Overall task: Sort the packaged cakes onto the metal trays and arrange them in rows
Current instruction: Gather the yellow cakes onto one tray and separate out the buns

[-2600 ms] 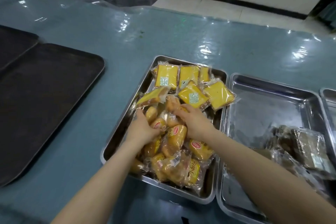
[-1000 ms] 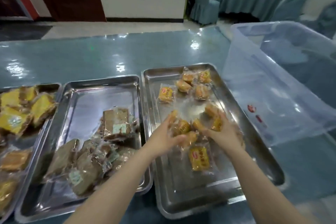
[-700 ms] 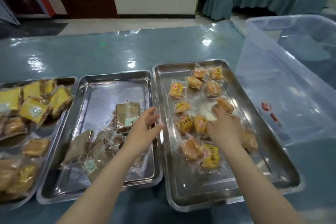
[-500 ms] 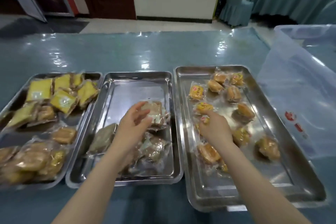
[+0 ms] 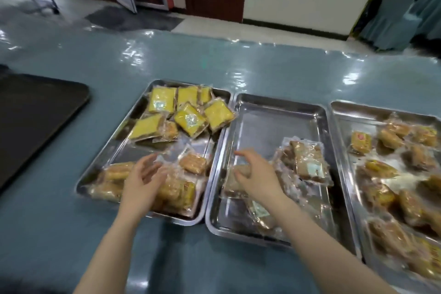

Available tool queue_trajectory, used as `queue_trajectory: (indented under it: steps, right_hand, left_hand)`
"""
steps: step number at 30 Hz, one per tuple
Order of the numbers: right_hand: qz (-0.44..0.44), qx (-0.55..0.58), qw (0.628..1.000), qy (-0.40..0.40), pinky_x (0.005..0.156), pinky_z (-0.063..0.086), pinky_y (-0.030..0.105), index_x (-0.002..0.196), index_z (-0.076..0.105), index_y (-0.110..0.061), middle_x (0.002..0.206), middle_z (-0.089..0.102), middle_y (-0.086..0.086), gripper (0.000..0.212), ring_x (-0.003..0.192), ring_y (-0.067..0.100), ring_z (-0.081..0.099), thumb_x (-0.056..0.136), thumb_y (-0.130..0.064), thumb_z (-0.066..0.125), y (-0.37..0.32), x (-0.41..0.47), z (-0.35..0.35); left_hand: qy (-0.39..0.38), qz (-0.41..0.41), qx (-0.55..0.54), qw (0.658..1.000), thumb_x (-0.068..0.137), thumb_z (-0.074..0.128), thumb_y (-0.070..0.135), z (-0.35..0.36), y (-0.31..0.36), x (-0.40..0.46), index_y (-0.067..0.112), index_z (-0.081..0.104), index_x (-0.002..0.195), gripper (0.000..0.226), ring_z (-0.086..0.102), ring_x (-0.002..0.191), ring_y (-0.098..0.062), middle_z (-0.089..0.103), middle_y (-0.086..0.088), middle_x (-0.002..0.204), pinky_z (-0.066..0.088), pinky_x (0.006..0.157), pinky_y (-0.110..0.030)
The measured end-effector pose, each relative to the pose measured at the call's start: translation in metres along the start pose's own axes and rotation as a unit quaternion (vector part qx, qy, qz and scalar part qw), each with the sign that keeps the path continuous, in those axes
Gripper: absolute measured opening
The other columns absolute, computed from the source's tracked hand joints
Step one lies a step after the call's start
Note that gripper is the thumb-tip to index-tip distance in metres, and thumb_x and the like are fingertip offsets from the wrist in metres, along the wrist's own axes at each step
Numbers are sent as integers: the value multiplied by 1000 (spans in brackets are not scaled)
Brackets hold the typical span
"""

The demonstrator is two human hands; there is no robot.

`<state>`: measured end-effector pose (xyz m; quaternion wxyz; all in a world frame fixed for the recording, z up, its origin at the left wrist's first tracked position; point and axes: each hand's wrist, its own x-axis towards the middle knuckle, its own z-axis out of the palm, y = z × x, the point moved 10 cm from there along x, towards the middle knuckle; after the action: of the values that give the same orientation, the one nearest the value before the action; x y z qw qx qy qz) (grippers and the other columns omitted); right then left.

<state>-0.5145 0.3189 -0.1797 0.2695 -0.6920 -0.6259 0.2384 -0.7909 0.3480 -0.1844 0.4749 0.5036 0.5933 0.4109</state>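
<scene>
Three metal trays stand side by side. The left tray (image 5: 124, 143) holds yellow square cakes (image 5: 189, 119) at the back and golden round cakes (image 5: 177, 192) at the front. My left hand (image 5: 140, 182) hovers open over the golden cakes, fingers spread, holding nothing. The middle tray (image 5: 274, 112) holds brown wrapped cakes (image 5: 307, 162) on its right side. My right hand (image 5: 259, 175) hangs above the middle tray's left part with curled fingers, over a brown packet (image 5: 235, 182); a grip on it is unclear. The right tray (image 5: 338, 112) carries scattered golden cakes (image 5: 391, 136).
A dark flat tray (image 5: 35, 117) lies at the far left on the blue plastic-covered table (image 5: 238, 64). Beyond the table's far edge are a tiled floor, a doorway and cloth-covered chairs at the upper right.
My view has swung left. My right hand moved from the right tray to the middle tray, and my left hand moved from the middle tray to the left tray.
</scene>
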Motion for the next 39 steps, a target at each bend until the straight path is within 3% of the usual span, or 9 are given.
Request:
queue_trajectory:
  steps: [5,8,10,12,17,21,27,32,39]
  right_hand:
    - [-41,-22,995,-89,104,27,23,140,39,-29,144,41,-6,66,132,14,37,83,-42,69,-52,21,86]
    - [-6,-35,987,-156,115,16,43,146,16,-47,159,8,-3,96,146,25,5,68,-66,69,-63,31,132]
    - [10,-88,977,-192,112,0,58,140,-6,-61,157,-21,-4,111,141,32,-26,55,-81,63,-68,36,158]
    - [3,-141,967,-213,104,-9,66,134,-18,-65,151,-36,-3,118,131,36,-41,48,-85,61,-75,42,176]
    - [24,-234,928,-288,94,-9,81,139,-7,-61,154,-32,4,118,132,43,-36,50,-81,68,-76,52,200]
    - [39,-255,913,-315,93,-6,83,141,-1,-60,158,-20,1,112,137,42,-29,57,-71,73,-78,57,201]
    - [-6,-295,881,-370,101,7,78,139,-14,-59,158,-16,-7,124,139,37,-28,58,-56,80,-61,50,195]
    - [-58,-286,930,-225,97,41,59,139,21,-51,155,18,-5,86,141,33,7,72,-47,74,-73,53,176]
    - [-72,-248,956,-140,91,48,41,128,45,-36,141,40,-11,59,126,23,29,78,-25,75,-84,48,161]
  left_hand:
    - [28,-3,121,992,74,77,9,-69,-38,37,22,49,127,61,56,112,-24,54,-2,127,46,95,-38]
    - [-12,28,236,971,68,82,28,-83,-41,57,32,42,135,78,49,120,-28,46,3,135,40,95,-38]
    - [-80,28,378,922,59,79,57,-79,-52,68,43,25,143,100,18,141,-33,21,14,149,18,109,-54]
    - [-151,9,493,857,53,70,74,-71,-72,74,53,2,143,115,-15,142,-34,-10,12,155,-6,108,-61]
    - [-254,-32,577,776,49,64,82,-49,-107,78,60,-22,134,123,-37,130,-39,-46,-4,141,-20,99,-66]
    - [-270,-26,599,753,59,63,77,-37,-111,83,57,-11,139,111,-41,127,-40,-52,-7,136,-22,95,-68]
    - [-284,37,573,768,71,63,66,-37,-110,89,62,7,138,88,-29,138,-31,-42,3,146,-18,103,-61]
    - [-261,97,537,796,82,62,50,-43,-98,93,67,23,132,66,-6,143,-25,-19,15,155,-2,110,-56]
    - [-131,161,443,872,90,57,26,-50,-60,92,52,59,116,36,39,124,-18,41,18,141,25,102,-43]
